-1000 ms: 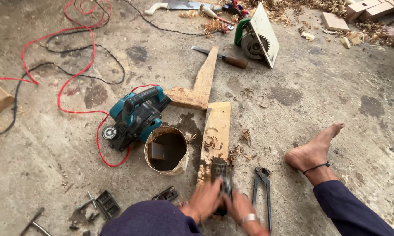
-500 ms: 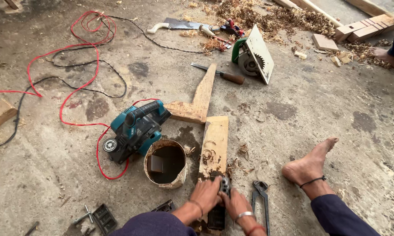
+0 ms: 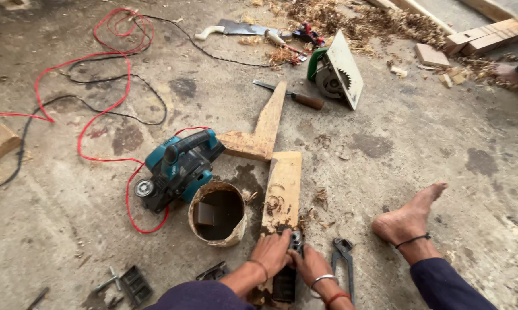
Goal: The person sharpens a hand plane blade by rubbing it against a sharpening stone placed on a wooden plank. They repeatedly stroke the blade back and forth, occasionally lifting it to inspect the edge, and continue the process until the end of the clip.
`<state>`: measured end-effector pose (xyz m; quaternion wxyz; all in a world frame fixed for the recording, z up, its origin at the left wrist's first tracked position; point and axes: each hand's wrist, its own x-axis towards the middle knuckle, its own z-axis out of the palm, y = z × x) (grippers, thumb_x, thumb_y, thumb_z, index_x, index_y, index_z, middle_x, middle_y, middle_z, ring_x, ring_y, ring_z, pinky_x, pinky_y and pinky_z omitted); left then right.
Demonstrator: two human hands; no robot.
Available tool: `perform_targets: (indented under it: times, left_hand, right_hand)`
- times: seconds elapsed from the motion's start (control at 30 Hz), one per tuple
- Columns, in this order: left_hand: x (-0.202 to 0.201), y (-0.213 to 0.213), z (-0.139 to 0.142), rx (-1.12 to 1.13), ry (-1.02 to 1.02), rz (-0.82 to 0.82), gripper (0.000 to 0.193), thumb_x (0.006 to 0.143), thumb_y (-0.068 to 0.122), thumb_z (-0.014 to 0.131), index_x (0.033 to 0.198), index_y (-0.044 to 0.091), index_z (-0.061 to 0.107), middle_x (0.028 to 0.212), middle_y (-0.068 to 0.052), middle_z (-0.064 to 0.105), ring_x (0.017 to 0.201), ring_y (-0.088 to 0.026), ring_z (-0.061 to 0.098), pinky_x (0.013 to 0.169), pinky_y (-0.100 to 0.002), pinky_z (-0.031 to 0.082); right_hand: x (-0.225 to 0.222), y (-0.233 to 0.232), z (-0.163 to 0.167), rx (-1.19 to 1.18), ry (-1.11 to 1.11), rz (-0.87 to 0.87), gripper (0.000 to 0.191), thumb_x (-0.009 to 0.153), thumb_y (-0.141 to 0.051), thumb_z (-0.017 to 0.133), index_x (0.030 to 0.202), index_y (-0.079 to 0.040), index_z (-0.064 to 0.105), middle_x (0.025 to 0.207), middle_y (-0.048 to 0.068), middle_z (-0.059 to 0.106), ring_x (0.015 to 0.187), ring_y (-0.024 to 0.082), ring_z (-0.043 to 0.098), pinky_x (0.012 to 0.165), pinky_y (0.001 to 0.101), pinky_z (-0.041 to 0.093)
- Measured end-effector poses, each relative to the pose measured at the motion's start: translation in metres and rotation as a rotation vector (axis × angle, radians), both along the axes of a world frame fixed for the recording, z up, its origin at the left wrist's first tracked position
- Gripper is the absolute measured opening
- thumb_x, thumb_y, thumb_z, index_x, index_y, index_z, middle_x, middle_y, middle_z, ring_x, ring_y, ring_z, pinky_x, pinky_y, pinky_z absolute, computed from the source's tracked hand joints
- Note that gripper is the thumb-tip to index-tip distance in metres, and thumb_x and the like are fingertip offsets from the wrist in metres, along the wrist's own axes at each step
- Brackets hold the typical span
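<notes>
Both hands, left hand (image 3: 272, 252) and right hand (image 3: 311, 265), gripping dark metal hand plane (image 3: 288, 270) on pale wooden plank (image 3: 283, 189), pulled nearer body than a second ago. Round rusty tin (image 3: 217, 213) at nine o'clock; grey pliers (image 3: 343, 261) at three.

The scene is lit evenly by soft, bright daylight; no glare is seen. Only faint shadows are cast, toward 6 o'clock, under the circular saw (image 3: 336, 72) and planer (image 3: 178, 169). Focus is sharp at centre; wide-angle bending is noticed at the edges.
</notes>
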<state>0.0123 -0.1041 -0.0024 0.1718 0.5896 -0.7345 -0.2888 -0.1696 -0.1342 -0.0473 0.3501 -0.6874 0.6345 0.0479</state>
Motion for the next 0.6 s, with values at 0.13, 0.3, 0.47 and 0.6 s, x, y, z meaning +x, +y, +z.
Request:
perform_targets:
  times: [0.13, 0.3, 0.47, 0.6]
  left_hand:
    - [-0.002, 0.037, -0.013, -0.006, 0.075, 0.004, 0.056, 0.084, 0.012, 0.079, 0.130, -0.001, 0.049, 0.081, -0.020, 0.068, 0.079, -0.041, 0.066, 0.072, -0.054, 0.055]
    - [-0.015, 0.096, -0.030, 0.317, 0.064, -0.154, 0.064, 0.093, 0.011, 0.073, 0.146, -0.005, 0.040, 0.087, -0.018, 0.067, 0.079, -0.031, 0.070, 0.077, -0.045, 0.059]
    - [-0.006, 0.043, 0.002, 0.299, 0.069, -0.006, 0.058, 0.092, 0.008, 0.071, 0.143, 0.001, 0.042, 0.091, -0.017, 0.066, 0.081, -0.030, 0.069, 0.070, -0.042, 0.062]
    - [0.001, -0.002, 0.007, 0.097, -0.018, 0.001, 0.058, 0.084, 0.011, 0.080, 0.132, -0.002, 0.049, 0.087, -0.019, 0.068, 0.082, -0.035, 0.069, 0.073, -0.046, 0.059]
  right_hand:
    - [-0.007, 0.038, -0.012, -0.039, 0.008, -0.013, 0.047, 0.101, -0.052, 0.060, 0.100, -0.005, 0.067, 0.084, 0.021, 0.076, 0.076, 0.035, 0.071, 0.068, 0.0459, 0.057]
    - [-0.014, 0.097, -0.022, 0.077, 0.086, -0.042, 0.046, 0.101, -0.051, 0.055, 0.103, -0.006, 0.065, 0.083, 0.018, 0.076, 0.073, 0.032, 0.072, 0.065, 0.0433, 0.059]
    - [0.002, 0.040, 0.007, 0.120, 0.043, -0.061, 0.046, 0.102, -0.051, 0.051, 0.105, -0.007, 0.064, 0.082, 0.016, 0.077, 0.070, 0.028, 0.072, 0.063, 0.0408, 0.061]
    - [0.008, 0.004, 0.023, 0.062, 0.052, -0.049, 0.049, 0.102, -0.050, 0.053, 0.105, -0.003, 0.066, 0.087, 0.018, 0.075, 0.079, 0.030, 0.073, 0.073, 0.0431, 0.060]
